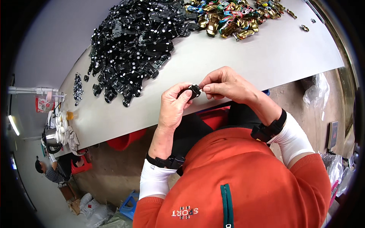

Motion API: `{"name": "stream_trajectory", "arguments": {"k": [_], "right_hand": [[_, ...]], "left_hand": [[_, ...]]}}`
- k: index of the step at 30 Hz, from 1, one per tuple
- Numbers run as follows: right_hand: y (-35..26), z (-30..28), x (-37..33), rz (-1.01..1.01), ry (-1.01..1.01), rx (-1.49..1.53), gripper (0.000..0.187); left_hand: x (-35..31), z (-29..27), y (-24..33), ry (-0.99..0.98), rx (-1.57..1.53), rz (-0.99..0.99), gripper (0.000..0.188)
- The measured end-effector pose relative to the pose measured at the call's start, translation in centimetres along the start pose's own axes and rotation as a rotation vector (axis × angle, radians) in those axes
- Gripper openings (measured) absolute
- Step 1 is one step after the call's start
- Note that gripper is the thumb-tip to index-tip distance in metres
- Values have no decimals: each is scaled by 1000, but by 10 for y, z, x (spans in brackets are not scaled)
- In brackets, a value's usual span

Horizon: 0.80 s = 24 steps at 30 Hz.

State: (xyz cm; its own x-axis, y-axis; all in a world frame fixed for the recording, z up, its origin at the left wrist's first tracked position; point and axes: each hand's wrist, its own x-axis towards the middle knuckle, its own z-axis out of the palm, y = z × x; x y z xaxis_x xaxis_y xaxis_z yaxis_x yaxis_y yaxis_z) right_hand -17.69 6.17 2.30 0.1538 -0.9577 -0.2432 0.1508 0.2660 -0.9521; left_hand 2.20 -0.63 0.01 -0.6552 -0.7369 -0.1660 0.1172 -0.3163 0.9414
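My left hand (173, 104) pinches a small black toy car chassis (194, 91) between thumb and fingers, just over the table's near edge. Right beside it, my right hand (230, 85) is closed, thumb and forefinger together at the chassis end. Whatever that pinch holds is too small to make out. Beyond my hands a large heap of black toy car chassis (129, 45) with pale round wheel parts covers the left and middle of the table. A narrow little pile of wheel parts (78, 89) lies left of the heap.
Gold and coloured toy car bodies (228, 19) are heaped at the far side of the grey table (258, 57). A few loose pieces (305, 28) lie at far right. Cups and a metal kettle (51, 138) stand at the left end, where another person (57, 171) sits. Red stools (125, 140) are below.
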Motion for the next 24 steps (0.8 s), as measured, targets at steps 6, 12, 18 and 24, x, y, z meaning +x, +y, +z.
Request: {"name": "stream_trajectory", "arguments": {"k": [6, 12, 18, 24], "right_hand": [[1, -1, 0, -44, 7, -28, 12], [4, 11, 5, -209, 160, -377, 9], [22, 6, 10, -288, 163, -164, 14], [20, 1, 2, -112, 125, -42, 13]], "left_hand": [[2, 3, 1, -16, 52, -28, 14], [-1, 12, 1, 81, 124, 39, 17], [2, 18, 4, 53, 0, -18, 15], [5, 17, 4, 43, 20, -92, 15]]}}
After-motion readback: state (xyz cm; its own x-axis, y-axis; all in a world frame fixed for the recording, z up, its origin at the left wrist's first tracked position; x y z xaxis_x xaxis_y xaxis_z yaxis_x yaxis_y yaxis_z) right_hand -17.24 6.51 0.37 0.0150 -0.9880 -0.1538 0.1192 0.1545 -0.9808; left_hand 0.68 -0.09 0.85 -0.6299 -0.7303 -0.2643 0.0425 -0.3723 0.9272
